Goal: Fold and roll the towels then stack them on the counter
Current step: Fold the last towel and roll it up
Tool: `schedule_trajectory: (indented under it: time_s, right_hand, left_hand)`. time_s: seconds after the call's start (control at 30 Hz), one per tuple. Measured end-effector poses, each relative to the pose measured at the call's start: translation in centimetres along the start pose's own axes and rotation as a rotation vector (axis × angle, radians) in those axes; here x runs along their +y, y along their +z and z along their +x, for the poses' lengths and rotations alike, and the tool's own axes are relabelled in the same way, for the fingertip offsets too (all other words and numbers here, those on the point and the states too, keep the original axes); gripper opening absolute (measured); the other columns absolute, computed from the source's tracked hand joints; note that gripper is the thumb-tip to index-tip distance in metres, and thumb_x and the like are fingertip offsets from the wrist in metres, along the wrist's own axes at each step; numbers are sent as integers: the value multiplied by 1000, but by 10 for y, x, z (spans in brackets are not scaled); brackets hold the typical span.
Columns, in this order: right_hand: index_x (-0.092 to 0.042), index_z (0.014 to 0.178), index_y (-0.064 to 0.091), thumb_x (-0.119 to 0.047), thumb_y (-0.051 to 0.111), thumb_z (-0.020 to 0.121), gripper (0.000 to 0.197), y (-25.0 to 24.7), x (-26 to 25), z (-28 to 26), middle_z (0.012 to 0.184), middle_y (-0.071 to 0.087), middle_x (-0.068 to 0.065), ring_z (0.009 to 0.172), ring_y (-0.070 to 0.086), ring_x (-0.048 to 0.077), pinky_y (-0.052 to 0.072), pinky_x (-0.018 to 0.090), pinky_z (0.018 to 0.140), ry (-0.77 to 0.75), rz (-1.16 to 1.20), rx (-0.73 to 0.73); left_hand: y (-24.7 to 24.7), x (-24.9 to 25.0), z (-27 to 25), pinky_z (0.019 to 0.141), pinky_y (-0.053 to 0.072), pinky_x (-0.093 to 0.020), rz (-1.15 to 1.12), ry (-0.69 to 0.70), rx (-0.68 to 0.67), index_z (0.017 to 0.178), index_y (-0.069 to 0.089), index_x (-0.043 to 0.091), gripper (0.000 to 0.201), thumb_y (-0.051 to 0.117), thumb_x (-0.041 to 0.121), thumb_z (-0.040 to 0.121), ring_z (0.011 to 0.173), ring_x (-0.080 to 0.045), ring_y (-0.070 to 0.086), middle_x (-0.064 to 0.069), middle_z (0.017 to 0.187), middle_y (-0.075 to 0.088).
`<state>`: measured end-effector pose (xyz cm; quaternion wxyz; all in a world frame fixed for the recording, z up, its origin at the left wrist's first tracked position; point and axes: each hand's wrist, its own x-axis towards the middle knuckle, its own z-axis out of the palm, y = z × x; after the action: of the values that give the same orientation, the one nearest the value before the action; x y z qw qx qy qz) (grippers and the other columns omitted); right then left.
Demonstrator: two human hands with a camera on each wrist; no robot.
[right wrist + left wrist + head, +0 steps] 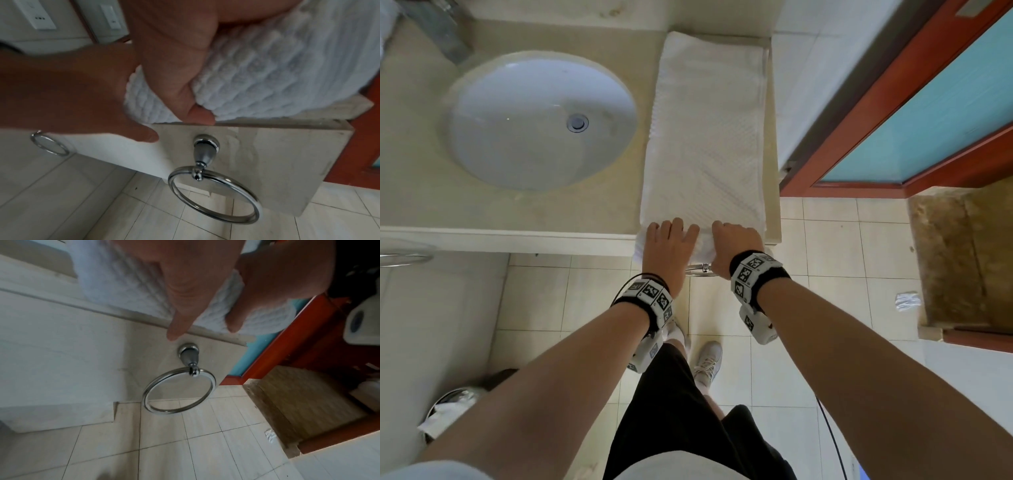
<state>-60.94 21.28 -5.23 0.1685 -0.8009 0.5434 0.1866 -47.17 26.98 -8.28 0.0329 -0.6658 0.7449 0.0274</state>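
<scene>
A white waffle-weave towel [705,130] lies folded in a long strip on the beige counter [551,212], right of the sink. Its near end is rolled up at the counter's front edge. My left hand [671,240] lies over the left part of the roll with fingers curved on top and the thumb [174,332] sticking out past the edge. My right hand [736,240] grips the right part, fingers curled over it. In the right wrist view its thumb [197,113] is tucked under the roll [257,81].
The oval sink [517,113] is left of the towel, with the faucet [438,27] at the back. A chrome towel ring [213,194] hangs on the counter's front below my hands. A red-framed door [928,102] stands to the right and a bin [448,411] on the floor.
</scene>
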Motion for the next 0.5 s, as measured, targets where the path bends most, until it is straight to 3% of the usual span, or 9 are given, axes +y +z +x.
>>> schedule_trajectory:
  time_s: [0.07, 0.13, 0.2, 0.27, 0.4, 0.5]
  right_hand:
    - [-18, 108, 53, -31, 68, 75, 38, -1, 4, 1, 86, 59, -4, 78, 61, 22, 51, 33, 72, 16, 28, -89]
    - [-18, 112, 52, -37, 70, 74, 46, -4, 6, 0, 91, 63, -2, 81, 63, 22, 52, 36, 77, 42, 39, -111]
    - [-17, 125, 43, -38, 77, 71, 68, -1, 3, -2, 109, 61, 1, 99, 60, 26, 45, 45, 92, 38, -96, 23]
    - [-16, 131, 38, -28, 80, 67, 77, 3, -6, -8, 121, 53, 8, 111, 52, 30, 37, 52, 99, -9, -262, 169]
    - [-14, 123, 45, -21, 77, 69, 63, 14, -12, -8, 114, 53, 9, 104, 52, 30, 39, 51, 97, -1, -290, 251]
    - [-12, 120, 45, -16, 72, 72, 56, 13, -8, -2, 110, 54, 8, 100, 53, 29, 42, 48, 95, 18, -244, 203]
  left_hand:
    - [2, 0, 2, 88, 42, -42, -12, 11, -13, 113, 48, 17, 61, 77, 5, 62, 91, -27, 52, -4, 102, 55]
    - [0, 0, 11, 88, 42, -40, -31, 25, -100, 114, 50, 18, 56, 78, 13, 66, 96, -25, 55, 0, 106, 60]
    - [-4, 1, 20, 92, 40, -41, -47, -8, -186, 118, 50, 21, 53, 76, 23, 72, 105, -23, 54, 4, 112, 61]
    - [-8, 3, 28, 96, 39, -42, -94, -69, -223, 119, 50, 24, 52, 75, 29, 74, 108, -21, 54, 7, 113, 60]
    - [-13, 4, 37, 97, 39, -42, -125, -97, -255, 118, 51, 23, 52, 74, 29, 72, 110, -21, 51, 4, 116, 56]
    - [-16, 3, 35, 93, 39, -40, -26, -91, -234, 121, 47, 18, 62, 78, 28, 68, 109, -25, 47, -4, 121, 47]
